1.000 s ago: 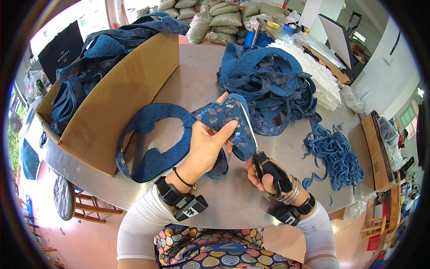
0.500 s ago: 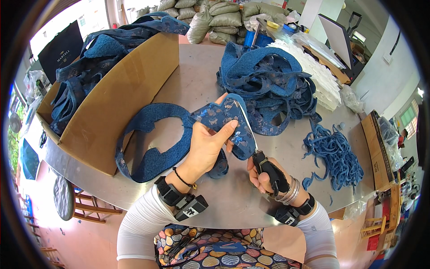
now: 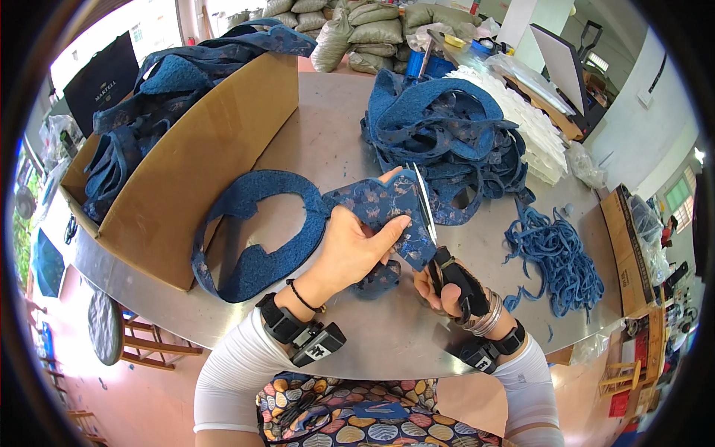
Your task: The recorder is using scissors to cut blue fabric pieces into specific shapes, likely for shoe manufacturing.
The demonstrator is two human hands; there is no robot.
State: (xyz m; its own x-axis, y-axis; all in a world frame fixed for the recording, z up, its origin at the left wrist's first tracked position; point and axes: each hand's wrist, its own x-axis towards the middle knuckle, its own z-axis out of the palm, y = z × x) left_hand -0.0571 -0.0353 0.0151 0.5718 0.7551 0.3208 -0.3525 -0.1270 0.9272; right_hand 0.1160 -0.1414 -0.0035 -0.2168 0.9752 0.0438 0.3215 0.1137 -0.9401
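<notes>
Left hand (image 3: 357, 247) pinches blue fabric (image 3: 381, 201) | right hand (image 3: 450, 295) grips scissors (image 3: 444, 258) | step: apparently cutting along edge | next snip likely needs fabric taut

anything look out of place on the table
One small blue scrap lies apart near the table edge, below the tangled strips, as if dropped from them. Nothing odd about the held cloth or scissors.
</notes>
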